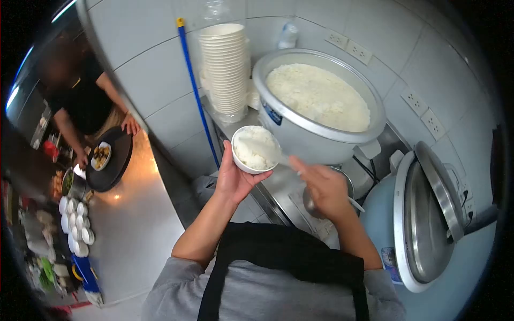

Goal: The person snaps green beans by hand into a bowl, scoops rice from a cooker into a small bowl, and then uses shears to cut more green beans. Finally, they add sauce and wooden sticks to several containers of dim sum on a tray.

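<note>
A small white bowl [251,170] heaped with white rice [248,159] rests in my left hand [233,181], whose fingers and thumb cradle it from below and the sides. Closed around the handle of a pale rice paddle [264,150] is my right hand [325,188], slightly blurred. The paddle's blade lies against the rice in the bowl. Just beyond stands a big rice cooker pot [316,148], uncovered and full of cooked rice [316,96]. Below my right hand sits a metal pot [342,181], partly hidden by it.
A tall stack of white paper bowls [224,69] in plastic stands beside a blue pole [196,91]. At right is another large cooker [383,214] with metal lids [428,224]. Across the left counter [136,224], a person holds a black tray [119,160] with a dish.
</note>
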